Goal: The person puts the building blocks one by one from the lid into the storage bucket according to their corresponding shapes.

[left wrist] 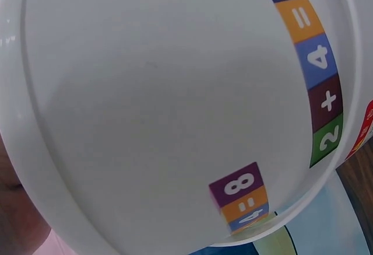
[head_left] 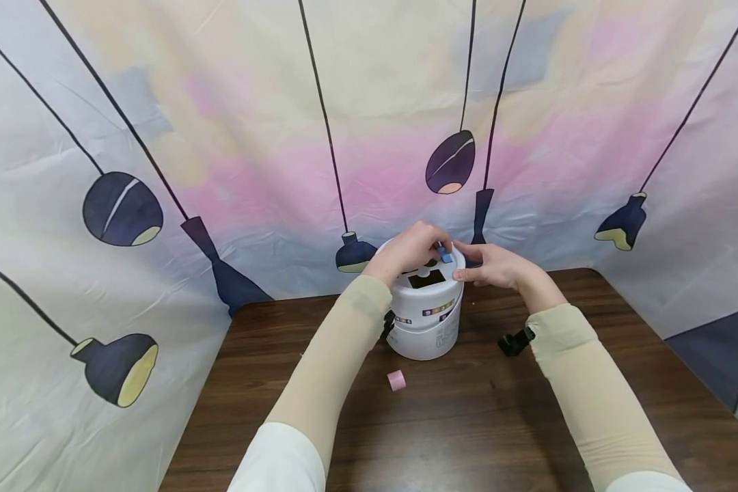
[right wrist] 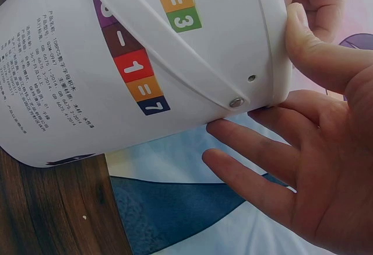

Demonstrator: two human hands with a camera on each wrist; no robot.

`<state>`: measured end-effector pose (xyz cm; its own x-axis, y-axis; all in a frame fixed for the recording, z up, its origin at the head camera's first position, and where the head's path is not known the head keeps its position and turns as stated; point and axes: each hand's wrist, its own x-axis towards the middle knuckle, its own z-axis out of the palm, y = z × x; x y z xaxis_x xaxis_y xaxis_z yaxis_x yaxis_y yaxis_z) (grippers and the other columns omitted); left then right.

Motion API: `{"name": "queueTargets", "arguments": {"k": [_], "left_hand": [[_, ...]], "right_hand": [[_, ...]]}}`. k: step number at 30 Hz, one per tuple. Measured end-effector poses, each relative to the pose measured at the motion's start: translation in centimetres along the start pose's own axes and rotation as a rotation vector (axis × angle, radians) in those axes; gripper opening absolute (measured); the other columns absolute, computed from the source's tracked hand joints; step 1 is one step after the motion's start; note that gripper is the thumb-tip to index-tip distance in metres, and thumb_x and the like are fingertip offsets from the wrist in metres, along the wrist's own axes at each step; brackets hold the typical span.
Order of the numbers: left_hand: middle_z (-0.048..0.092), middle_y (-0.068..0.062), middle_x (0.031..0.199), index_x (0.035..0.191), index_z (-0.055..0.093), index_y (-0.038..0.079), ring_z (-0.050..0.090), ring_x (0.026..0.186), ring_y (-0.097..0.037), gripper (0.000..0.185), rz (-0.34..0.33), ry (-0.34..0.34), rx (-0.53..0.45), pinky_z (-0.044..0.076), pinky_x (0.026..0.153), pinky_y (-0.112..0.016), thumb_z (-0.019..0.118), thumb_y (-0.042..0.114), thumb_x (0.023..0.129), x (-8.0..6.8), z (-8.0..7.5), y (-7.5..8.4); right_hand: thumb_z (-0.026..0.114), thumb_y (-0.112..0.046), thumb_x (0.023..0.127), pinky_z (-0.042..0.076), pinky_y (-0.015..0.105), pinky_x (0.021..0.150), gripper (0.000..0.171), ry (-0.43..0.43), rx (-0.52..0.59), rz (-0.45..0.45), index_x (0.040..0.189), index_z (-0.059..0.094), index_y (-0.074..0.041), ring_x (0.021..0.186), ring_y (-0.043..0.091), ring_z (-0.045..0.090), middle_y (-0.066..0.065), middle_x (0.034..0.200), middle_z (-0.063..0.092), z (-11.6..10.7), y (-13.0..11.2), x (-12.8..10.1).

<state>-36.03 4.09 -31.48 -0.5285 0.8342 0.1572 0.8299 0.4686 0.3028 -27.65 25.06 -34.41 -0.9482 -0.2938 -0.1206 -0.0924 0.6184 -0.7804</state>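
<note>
A white lidded bucket (head_left: 422,342) stands upright on the wooden table, with coloured number strips on its side. Over its lid, my left hand (head_left: 413,251) pinches a small blue block (head_left: 445,255) beside a dark cut-out (head_left: 426,279). My right hand (head_left: 495,266) holds the bucket's right edge, the thumb on the lid's rim and the fingers along the side. In the right wrist view, two fingers of my right hand (right wrist: 326,144) stretch along the bucket wall (right wrist: 221,27). A pink block (head_left: 396,380) lies on the table in front of the bucket.
The brown wooden table (head_left: 455,437) ends close behind the bucket, against a hanging cloth (head_left: 252,102) printed with lamps. A white carrying handle (right wrist: 169,45) hangs across the bucket's side. Each wrist wears a small black camera (head_left: 515,342).
</note>
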Motion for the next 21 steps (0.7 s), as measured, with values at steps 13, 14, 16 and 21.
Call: {"name": "queueTargets", "arguments": {"k": [13, 14, 16, 21], "left_hand": [[0.077, -0.001, 0.114, 0.117, 0.082, 0.011, 0.066, 0.103, -0.015, 0.022, 0.006, 0.003, 0.021, 0.056, 0.089, -0.027, 0.071, -0.001, 0.102, -0.12, -0.18, -0.08], [0.077, -0.001, 0.114, 0.117, 0.082, 0.011, 0.066, 0.103, -0.015, 0.021, 0.005, 0.003, 0.023, 0.056, 0.089, -0.027, 0.071, 0.0, 0.102, -0.18, -0.23, -0.1], [0.077, 0.0, 0.114, 0.117, 0.082, 0.011, 0.066, 0.103, -0.014, 0.021, 0.003, 0.001, 0.029, 0.056, 0.089, -0.027, 0.071, 0.0, 0.102, -0.3, -0.35, -0.11], [0.077, 0.0, 0.113, 0.117, 0.082, 0.012, 0.066, 0.101, -0.013, 0.021, 0.0, -0.005, 0.046, 0.056, 0.088, -0.027, 0.073, 0.002, 0.102, -0.52, -0.61, -0.03]], "right_hand": [[0.074, -0.032, 0.104, 0.056, 0.053, 0.103, 0.09, 0.0, -0.002, -0.008, 0.172, 0.019, -0.01, 0.139, 0.043, 0.055, 0.029, 0.169, 0.031, 0.04, -0.09, -0.12], [0.074, -0.033, 0.104, 0.056, 0.053, 0.103, 0.09, 0.0, -0.007, -0.008, 0.172, 0.018, -0.01, 0.138, 0.043, 0.055, 0.029, 0.169, 0.031, 0.05, -0.11, -0.15], [0.074, -0.034, 0.104, 0.056, 0.054, 0.102, 0.091, 0.001, -0.016, -0.008, 0.172, 0.018, -0.01, 0.137, 0.044, 0.056, 0.03, 0.169, 0.03, 0.05, -0.13, -0.2], [0.074, -0.034, 0.104, 0.056, 0.054, 0.102, 0.091, 0.009, -0.025, -0.004, 0.172, 0.019, -0.01, 0.136, 0.044, 0.057, 0.03, 0.17, 0.029, 0.01, 0.11, -0.09]]}}
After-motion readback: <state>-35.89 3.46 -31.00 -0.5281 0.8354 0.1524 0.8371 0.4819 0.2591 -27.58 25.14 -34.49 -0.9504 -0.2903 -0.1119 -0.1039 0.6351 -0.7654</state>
